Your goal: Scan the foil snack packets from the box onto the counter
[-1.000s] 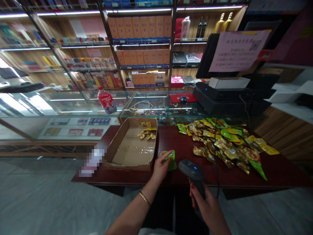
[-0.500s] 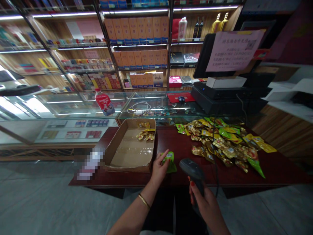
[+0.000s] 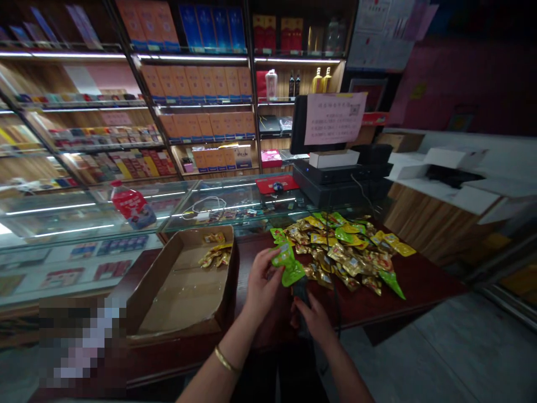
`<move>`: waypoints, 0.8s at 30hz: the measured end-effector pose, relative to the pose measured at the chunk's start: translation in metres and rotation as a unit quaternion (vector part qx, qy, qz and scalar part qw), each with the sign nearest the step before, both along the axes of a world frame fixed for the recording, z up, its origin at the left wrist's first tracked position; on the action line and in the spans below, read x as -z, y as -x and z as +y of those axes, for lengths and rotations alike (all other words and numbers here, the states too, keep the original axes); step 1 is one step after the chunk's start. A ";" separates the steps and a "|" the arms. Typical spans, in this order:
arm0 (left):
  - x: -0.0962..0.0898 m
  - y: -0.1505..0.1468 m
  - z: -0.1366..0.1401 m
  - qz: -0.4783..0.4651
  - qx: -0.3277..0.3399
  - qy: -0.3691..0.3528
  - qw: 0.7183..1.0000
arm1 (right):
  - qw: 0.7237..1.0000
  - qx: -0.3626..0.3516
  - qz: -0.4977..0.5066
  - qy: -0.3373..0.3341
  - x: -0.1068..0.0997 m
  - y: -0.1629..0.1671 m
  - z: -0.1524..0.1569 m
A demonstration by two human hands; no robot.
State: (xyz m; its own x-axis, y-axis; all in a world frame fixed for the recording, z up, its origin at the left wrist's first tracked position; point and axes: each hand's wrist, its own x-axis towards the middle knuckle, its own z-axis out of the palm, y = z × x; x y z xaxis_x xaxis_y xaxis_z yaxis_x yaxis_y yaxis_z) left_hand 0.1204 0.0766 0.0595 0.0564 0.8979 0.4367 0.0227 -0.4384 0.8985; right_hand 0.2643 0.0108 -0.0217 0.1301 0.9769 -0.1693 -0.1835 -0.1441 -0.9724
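My left hand (image 3: 263, 281) pinches a green snack packet (image 3: 289, 266) and holds it up above the dark red table (image 3: 247, 246). Behind and below the packet, my right hand (image 3: 311, 320) is wrapped round the handle of a black barcode scanner (image 3: 301, 291). The packet hides most of the scanner's head. To the right lies a pile of gold, yellow and green snack packets (image 3: 344, 254). An open cardboard box (image 3: 168, 291) stands left of my left hand, with a few gold packets (image 3: 217, 256) in its far right corner.
Behind the table runs a glass display counter (image 3: 188, 196) with a red bottle (image 3: 131, 206), a white cable (image 3: 205, 208) and a mouse (image 3: 278, 187) on a red mat. A monitor (image 3: 300, 126) with a paper sign stands at its right. The scanner's cable hangs across the pile.
My left hand has picked the green packet up off the table and raised it over the scanner. My right hand has brought the scanner in close to it. The view has turned right.
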 end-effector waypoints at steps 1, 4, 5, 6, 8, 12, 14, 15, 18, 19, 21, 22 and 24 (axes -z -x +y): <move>-0.012 -0.017 0.010 0.022 0.018 -0.024 0.999 | 1.000 -0.001 -0.002 0.001 0.001 0.000 0.000; -0.033 -0.078 0.047 0.107 0.082 -0.056 0.989 | 1.000 -0.003 -0.011 0.000 0.003 -0.001 0.001; -0.036 -0.098 0.059 0.140 0.095 -0.060 0.984 | 1.000 -0.003 -0.012 0.000 0.003 -0.001 0.002; -0.038 -0.118 0.072 0.174 0.101 -0.064 0.978 | 1.000 -0.002 -0.011 0.002 0.003 0.000 0.002; -0.038 -0.154 0.095 0.239 0.099 -0.068 0.964 | 1.000 0.002 -0.003 0.006 0.002 0.001 0.003; -0.034 -0.200 0.129 0.341 0.091 -0.074 0.933 | 1.000 0.000 0.015 0.003 -0.002 0.001 0.002; -0.033 -0.212 0.138 0.373 0.093 -0.082 0.920 | 1.000 -0.002 0.019 -0.001 -0.003 0.000 0.002; -0.033 -0.214 0.141 0.382 0.095 -0.087 0.915 | 1.000 -0.001 0.020 -0.001 -0.003 0.000 0.002; -0.039 -0.205 0.141 0.392 0.100 -0.096 0.909 | 1.000 0.000 0.017 0.001 -0.003 -0.002 0.003; -0.044 -0.196 0.140 0.399 0.095 -0.107 0.906 | 1.000 -0.001 0.014 0.001 -0.002 -0.003 0.003; -0.058 -0.166 0.139 0.420 0.074 -0.137 0.894 | 1.000 -0.005 0.006 0.001 -0.002 -0.004 0.003; -0.066 -0.145 0.140 0.432 0.061 -0.153 0.887 | 1.000 -0.008 0.002 0.000 -0.001 -0.005 0.002; -0.082 -0.092 0.146 0.457 0.034 -0.168 0.873 | 1.000 -0.012 -0.007 0.000 0.001 -0.008 0.000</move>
